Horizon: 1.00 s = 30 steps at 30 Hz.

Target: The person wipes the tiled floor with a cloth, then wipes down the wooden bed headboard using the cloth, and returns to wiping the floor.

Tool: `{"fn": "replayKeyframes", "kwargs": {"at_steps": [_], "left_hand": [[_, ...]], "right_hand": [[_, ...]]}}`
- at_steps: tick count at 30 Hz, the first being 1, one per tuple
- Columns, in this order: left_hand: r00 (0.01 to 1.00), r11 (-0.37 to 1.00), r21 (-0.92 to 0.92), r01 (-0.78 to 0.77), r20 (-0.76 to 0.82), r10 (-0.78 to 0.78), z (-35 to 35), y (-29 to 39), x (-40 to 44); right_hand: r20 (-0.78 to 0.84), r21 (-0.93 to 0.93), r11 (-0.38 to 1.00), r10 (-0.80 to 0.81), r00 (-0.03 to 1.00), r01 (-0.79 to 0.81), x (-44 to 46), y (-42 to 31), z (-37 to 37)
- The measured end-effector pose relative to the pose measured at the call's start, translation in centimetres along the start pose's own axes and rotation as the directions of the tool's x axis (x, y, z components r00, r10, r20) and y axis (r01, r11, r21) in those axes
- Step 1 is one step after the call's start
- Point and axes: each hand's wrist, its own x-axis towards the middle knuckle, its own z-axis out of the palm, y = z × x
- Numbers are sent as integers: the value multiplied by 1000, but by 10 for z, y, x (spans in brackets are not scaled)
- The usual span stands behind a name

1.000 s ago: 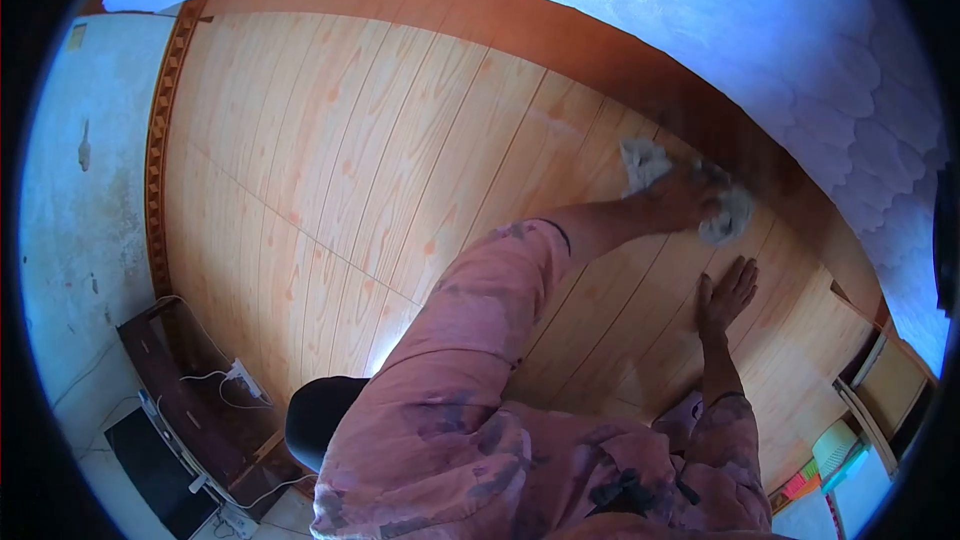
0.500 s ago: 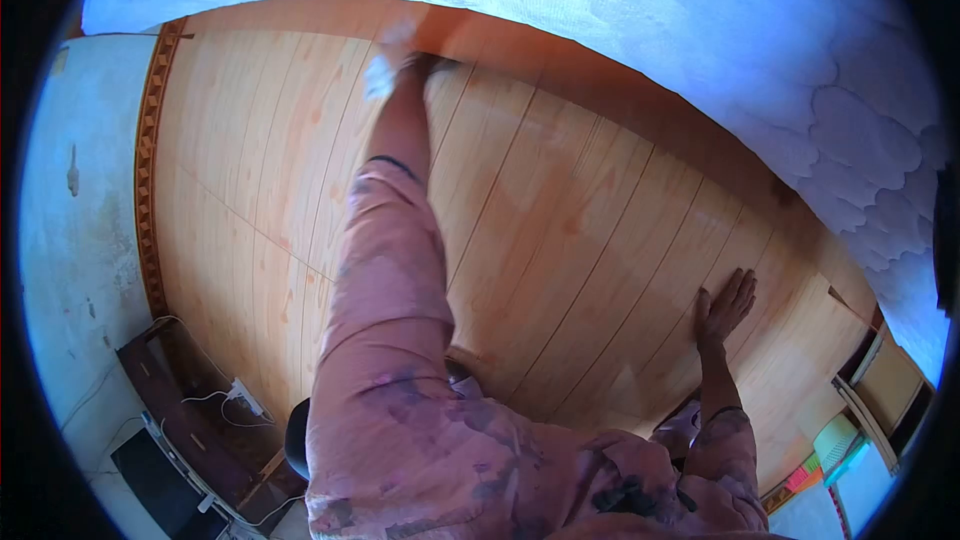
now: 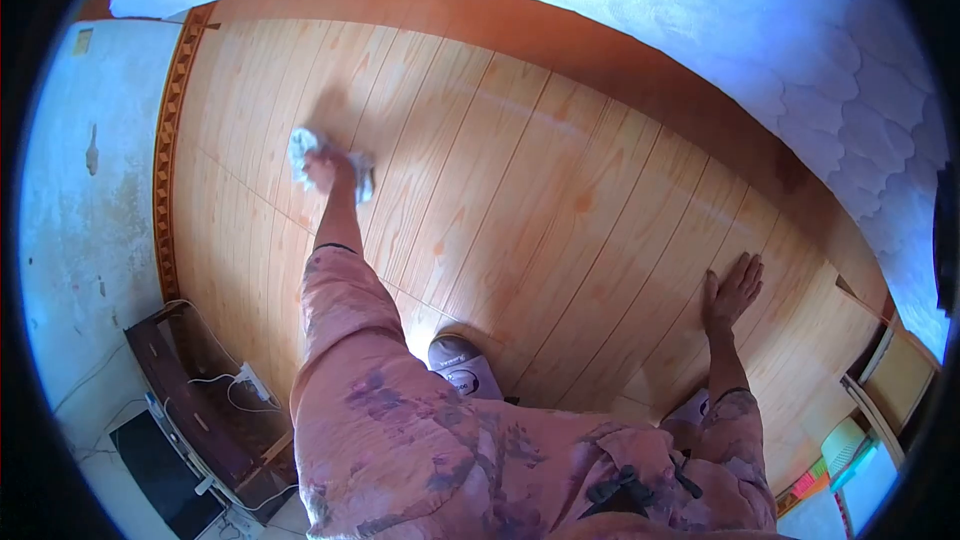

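Note:
My left hand [image 3: 322, 170] is closed on a pale, crumpled cloth [image 3: 302, 145], over the wood-patterned floor [image 3: 470, 210] at the left. Motion blurs the cloth and the fingertips, and part of the cloth spreads out on the far side of the wrist. On the right, my right hand [image 3: 735, 292] appears to rest palm down on the same floor, its fingers stretched out and nothing in them. Between my arms, a slipper [image 3: 460, 355] on one foot shows below the edge of my pink patterned clothing.
A bed with a white quilted cover [image 3: 640, 0] overhangs the far side. Along the left runs a stained wall [image 3: 90, 190] with a patterned skirting strip. A dark low cabinet [image 3: 180, 390] with a power strip [image 3: 255, 385] and cables stands at lower left. Boxes [image 3: 890, 380] stand at right.
My left hand has come back from the bed's edge, toward me and to the left, with the cloth. The right hand stays on the floor. The view has shifted slightly.

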Motion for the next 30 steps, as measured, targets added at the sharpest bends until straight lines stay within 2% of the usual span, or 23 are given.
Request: {"fn": "replayKeyframes", "kwargs": {"at_steps": [1, 2, 3, 4, 5, 6, 7, 8, 9, 10, 11, 13, 14, 16, 17, 20, 21, 22, 23, 25, 27, 30], "left_hand": [[991, 976, -170, -134, -6, 135, 40, -8, 13], [933, 923, -174, -342, -178, 312, 65, 9, -8], [903, 817, -411, -405, -36, 429, 58, 40, -45], [770, 680, -416, -604, -84, 633, 62, 69, -89], [590, 494, -423, -759, -127, 798, 64, 98, -134], [369, 274, -431, -860, -155, 916, 32, 137, -189], [159, 63, -438, -897, -186, 970, 33, 162, -229], [106, 104, -564, -819, 29, 994, 2, 189, -275], [76, 71, -504, -861, 12, 997, 20, 200, -327], [-82, -113, -517, -849, -84, 993, 22, 208, -367], [-118, -63, -667, -742, 37, 992, 19, 216, -411], [-330, -201, -794, -574, 0, 944, 6, 229, -468], [-435, -505, -645, -573, -283, 855, 4, 227, -485], [-540, -548, -611, -571, -223, 811, 9, 242, -496], [-590, -567, -594, -571, -184, 786, 10, 248, -497], [-490, -391, -563, -728, 28, 871, 29, 285, -466], [-203, -120, -717, -687, 31, 979, 42, 303, -448], [97, 129, -835, -534, 91, 991, 57, 323, -431], [184, 135, -789, -599, 28, 982, 87, 323, -407], [140, 159, -455, -876, 76, 987, 89, 337, -339], [267, 293, -302, -907, 124, 956, 103, 326, -257], [516, 540, -65, -839, 218, 828, 126, 286, -122]], "right_hand": [[-8, -3, 1000, 2, 1000, -2, 0, 0, 0], [-7, -2, 1000, -2, 1000, 2, -1, 1, 0], [-7, 1, 1000, -4, 1000, 4, -1, 1, 0], [-9, 5, 1000, -5, 1000, 5, -2, 0, 1], [-5, 20, 1000, -2, 1000, 2, -2, -1, -1], [-2, 35, 999, 1, 1000, -1, -1, -3, -4], [3, 49, 999, 5, 1000, -5, -1, -4, -6], [0, 46, 999, 3, 1000, -3, -2, -3, -5], [-3, 42, 999, 1, 1000, -1, -2, -2, -4], [-4, 36, 999, -1, 1000, 1, -2, -1, -3], [8, 30, 1000, 8, 1000, -8, -2, -1, -3], [30, 15, 1000, 25, 999, -25, 0, -2, -4], [-15, 54, 999, 7, 1000, -6, -1, 2, 0], [-105, 133, 991, -22, 994, 36, -3, 8, 10], [-100, 88, 995, -34, 994, 43, -4, 12, 13], [-57, 16, 999, -39, 998, 40, -1, 0, 1], [-30, 17, 1000, -22, 999, 22, -1, 0, -2], [-2, 14, 1000, -2, 1000, 2, 0, -1, -3], [-12, 19, 1000, -10, 1000, 11, 2, -1, 0], [-21, 16, 1000, -20, 1000, 20, -1, 4, 3], [-10, 38, 999, -29, 1000, 29, 2, 0, -4], [-21, 106, 994, -36, 999, 38, 6, -6, -14]]}}
